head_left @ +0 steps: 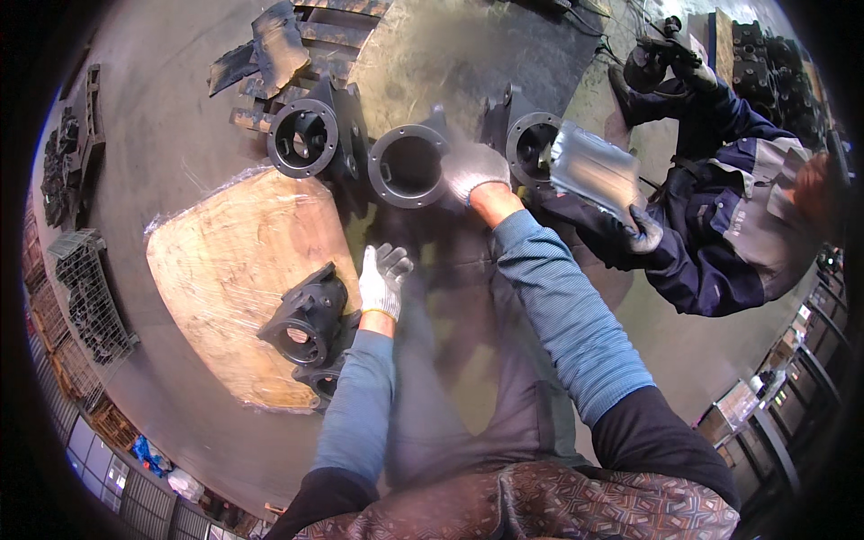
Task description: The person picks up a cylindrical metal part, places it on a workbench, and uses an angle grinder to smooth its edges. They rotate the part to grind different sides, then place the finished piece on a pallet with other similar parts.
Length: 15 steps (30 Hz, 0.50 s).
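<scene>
Grey-gloved hands (474, 171), black castings (409, 166)

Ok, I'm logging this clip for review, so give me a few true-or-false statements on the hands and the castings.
1. Both hands wear pale work gloves. True.
2. The right hand rests on the rim of the middle ring-shaped casting. True.
3. The left hand grips a hammer. False: it is open and holds nothing, beside a dark casting.
4. That casting sits on bare floor. False: it lies on a plastic-wrapped board.
5. A co-worker is at the right. True.
</scene>
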Available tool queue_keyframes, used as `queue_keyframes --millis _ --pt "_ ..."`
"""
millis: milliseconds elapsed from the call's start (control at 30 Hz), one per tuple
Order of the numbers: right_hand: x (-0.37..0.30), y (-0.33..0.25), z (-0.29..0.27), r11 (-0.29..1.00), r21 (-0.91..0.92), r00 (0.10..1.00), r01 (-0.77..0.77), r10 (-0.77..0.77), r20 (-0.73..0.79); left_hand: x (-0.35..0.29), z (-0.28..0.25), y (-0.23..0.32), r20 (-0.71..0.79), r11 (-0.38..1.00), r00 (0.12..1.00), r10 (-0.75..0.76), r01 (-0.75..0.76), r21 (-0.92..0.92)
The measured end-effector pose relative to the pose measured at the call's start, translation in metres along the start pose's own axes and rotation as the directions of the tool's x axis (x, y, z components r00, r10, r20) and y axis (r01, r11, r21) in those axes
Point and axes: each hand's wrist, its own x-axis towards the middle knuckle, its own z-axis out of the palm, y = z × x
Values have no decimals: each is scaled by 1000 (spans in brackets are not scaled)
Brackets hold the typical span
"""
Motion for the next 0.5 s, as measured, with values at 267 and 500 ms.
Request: queue_keyframes --millis 267,500 --pt "-3 -9 -2 999 32 1000 -21 21 21 -8 9 -12 6 996 997 -82 82 40" --pt "17 -31 5 998 -32 996 61 -63 -71 -18 11 -2 -46 990 996 -73 78 121"
